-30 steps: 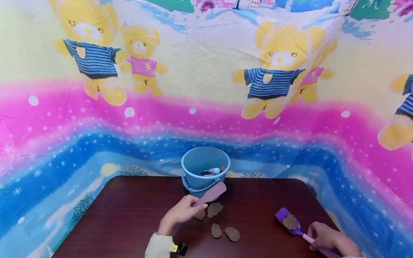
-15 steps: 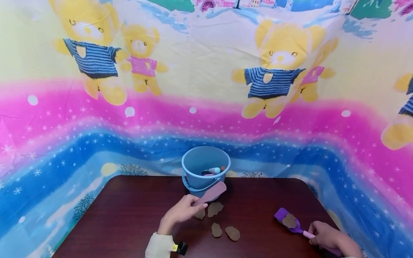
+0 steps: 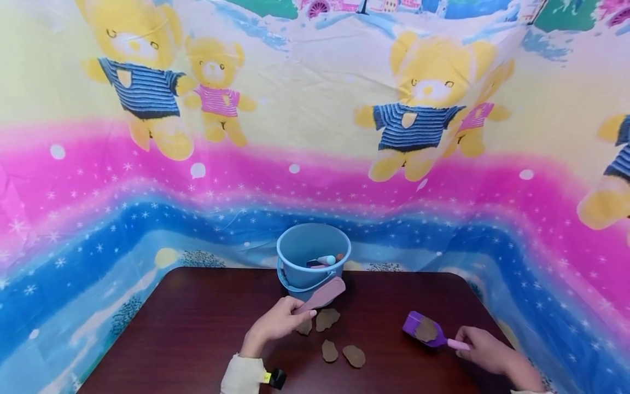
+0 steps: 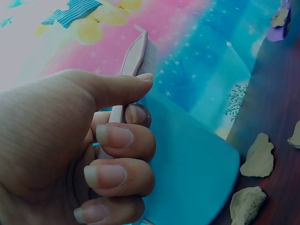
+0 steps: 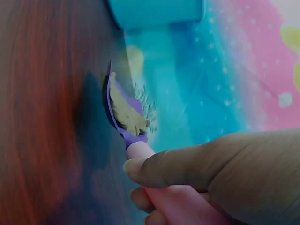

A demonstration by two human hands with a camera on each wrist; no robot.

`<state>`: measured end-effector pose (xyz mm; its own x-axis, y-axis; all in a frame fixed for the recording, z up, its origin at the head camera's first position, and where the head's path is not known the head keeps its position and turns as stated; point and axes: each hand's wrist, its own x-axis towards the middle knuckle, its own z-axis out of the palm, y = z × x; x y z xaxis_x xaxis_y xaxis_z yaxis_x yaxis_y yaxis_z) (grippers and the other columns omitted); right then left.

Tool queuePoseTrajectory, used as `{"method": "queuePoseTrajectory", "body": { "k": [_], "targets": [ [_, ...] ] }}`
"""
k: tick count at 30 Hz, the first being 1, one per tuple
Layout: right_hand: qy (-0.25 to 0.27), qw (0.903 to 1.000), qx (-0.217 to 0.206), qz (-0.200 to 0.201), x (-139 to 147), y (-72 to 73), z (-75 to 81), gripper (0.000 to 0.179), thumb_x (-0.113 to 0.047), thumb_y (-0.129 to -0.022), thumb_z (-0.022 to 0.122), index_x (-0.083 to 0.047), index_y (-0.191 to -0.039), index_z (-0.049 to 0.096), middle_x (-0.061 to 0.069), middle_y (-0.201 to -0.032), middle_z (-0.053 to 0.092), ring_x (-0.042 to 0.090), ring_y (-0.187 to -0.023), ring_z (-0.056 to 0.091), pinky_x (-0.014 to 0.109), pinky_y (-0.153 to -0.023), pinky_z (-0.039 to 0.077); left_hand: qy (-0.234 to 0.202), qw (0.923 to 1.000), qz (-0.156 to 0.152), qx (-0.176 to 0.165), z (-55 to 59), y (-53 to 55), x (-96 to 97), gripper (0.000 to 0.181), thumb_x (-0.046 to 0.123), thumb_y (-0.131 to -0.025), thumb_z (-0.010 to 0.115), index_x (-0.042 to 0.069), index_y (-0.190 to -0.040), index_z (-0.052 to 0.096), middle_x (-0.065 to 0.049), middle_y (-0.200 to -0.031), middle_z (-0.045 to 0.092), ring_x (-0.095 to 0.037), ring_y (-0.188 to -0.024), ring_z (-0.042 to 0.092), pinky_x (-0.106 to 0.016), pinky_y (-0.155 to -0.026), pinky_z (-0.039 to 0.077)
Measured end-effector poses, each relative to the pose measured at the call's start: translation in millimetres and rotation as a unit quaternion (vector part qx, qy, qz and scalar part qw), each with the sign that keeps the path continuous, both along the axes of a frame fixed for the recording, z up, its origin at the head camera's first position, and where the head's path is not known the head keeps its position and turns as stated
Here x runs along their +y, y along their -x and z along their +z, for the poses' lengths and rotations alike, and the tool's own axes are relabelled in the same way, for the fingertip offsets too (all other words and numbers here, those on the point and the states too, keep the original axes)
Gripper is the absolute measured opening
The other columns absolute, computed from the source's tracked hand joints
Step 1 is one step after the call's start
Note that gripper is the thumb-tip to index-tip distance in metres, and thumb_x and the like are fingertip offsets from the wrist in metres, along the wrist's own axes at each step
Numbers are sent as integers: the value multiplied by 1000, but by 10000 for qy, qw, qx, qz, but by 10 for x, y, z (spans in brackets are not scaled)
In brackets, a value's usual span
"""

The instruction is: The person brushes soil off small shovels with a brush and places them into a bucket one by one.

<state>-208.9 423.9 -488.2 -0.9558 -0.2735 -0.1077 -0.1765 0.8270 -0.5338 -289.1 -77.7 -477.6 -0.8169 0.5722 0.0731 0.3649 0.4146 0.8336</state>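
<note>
My left hand (image 3: 278, 320) grips a pink brush (image 3: 326, 291) in front of the blue bucket (image 3: 290, 273). White bristles (image 4: 150, 58) show along the brush's edge in the left wrist view. At the right, my right hand (image 3: 486, 350) holds the pink handle of a purple toy shovel (image 3: 411, 324). A flat brown clay-like piece (image 3: 426, 330) lies on the shovel's blade, which is raised a little over the table in the right wrist view. Several similar pieces lie on the table, among them one piece (image 3: 327, 320) near the bucket and another piece (image 3: 354, 356) nearer me.
The bucket stands at the far edge of the dark wooden table (image 3: 197, 328), with a small light-blue-tipped tool (image 3: 326, 261) inside. A printed bear curtain (image 3: 295, 191) hangs behind the table. A small black object (image 3: 277, 378) is by my left sleeve.
My right hand has brought the shovel, with the brown piece on it, leftward and slightly away from me. The left hand and brush have stayed in place.
</note>
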Motion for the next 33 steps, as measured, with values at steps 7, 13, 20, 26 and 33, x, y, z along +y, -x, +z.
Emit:
{"method": "queuePoseTrajectory", "body": {
  "k": [7,13,20,26,33],
  "targets": [
    [193,9979,516,343,-387,108,128,15,-18,-95,71,-8,-94,61,-3,-76,54,1,-63,43,25,-59,38,45,10000,-5,78,14,9,0,47,40,-101,62,13,-65,48,6,-54,37,-10,-47,37,-25,-50,36],
    [261,9949,660,714,-735,226,308,16,-20,-94,73,-8,-96,62,-5,-80,58,1,-67,46,25,-61,39,65,9999,-24,125,9,18,12,47,39,-101,62,14,-65,47,5,-55,37,-10,-47,38,-25,-50,36],
    [334,9919,741,971,-1138,314,496,13,-19,-94,72,-9,-97,65,-7,-84,62,3,-69,49,25,-62,42,-3,9999,-38,165,-3,17,11,47,39,-102,62,12,-66,49,5,-54,37,-10,-47,38,-25,-50,36],
    [249,9904,778,1111,-1422,397,599,10,-21,-95,72,-12,-94,67,-9,-79,61,3,-66,51,25,-62,44,-100,9998,-94,120,6,-13,37,47,39,-102,61,8,-67,53,5,-54,37,-9,-47,36,-24,-50,35],
    [264,9910,707,1108,-1668,460,693,14,-24,-94,74,-10,-95,69,-6,-78,61,7,-63,54,27,-59,47,-245,9994,-241,36,2,-41,94,42,36,-103,60,8,-72,56,5,-55,39,-8,-47,36,-24,-49,34]
  ]
}}
